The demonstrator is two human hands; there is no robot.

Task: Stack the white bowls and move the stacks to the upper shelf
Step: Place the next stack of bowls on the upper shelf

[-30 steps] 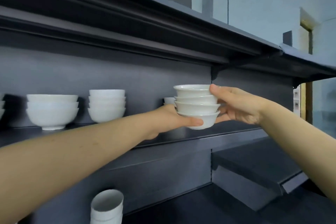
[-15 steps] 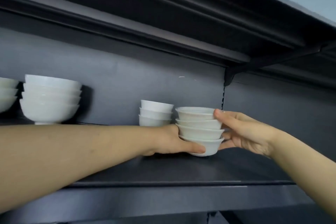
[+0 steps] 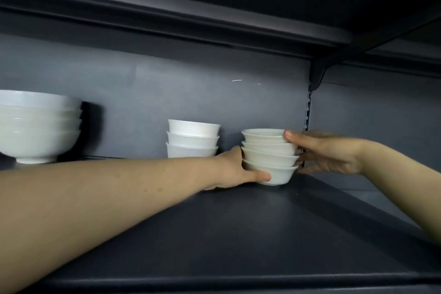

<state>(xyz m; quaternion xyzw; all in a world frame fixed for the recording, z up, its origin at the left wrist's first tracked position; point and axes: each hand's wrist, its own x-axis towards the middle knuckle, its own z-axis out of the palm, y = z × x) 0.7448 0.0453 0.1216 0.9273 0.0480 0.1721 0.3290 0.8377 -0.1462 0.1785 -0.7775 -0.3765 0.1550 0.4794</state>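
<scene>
Standing at the far left of the dark shelf [image 3: 262, 234], a stack of large white bowls [image 3: 38, 126] sits close to the grey back panel [image 3: 143, 93]. It is partly cut off by the frame edge and somewhat blurred. Toward the middle, a stack of three smaller white bowls [image 3: 192, 138] sits upright near the back panel, its base hidden behind the left forearm. Just right of it, the left hand [image 3: 235, 169] grips the stack of four small white bowls [image 3: 269, 157] low down. The thumb lies along the front of the lowest bowl and the fingers are hidden behind the stack. This stack is upright, toward the back of the shelf, just beside the three-bowl stack and apart from it. Its foot appears to meet the shelf surface; full contact cannot be confirmed. The right hand [image 3: 327, 153] holds the stack from the right, thumb on the top bowl's rim, fingers spread beside the lower bowls. Both hands are clamped on the same stack. Behind the right hand, a slotted upright [image 3: 307, 112] rises to a black bracket [image 3: 317, 74].
</scene>
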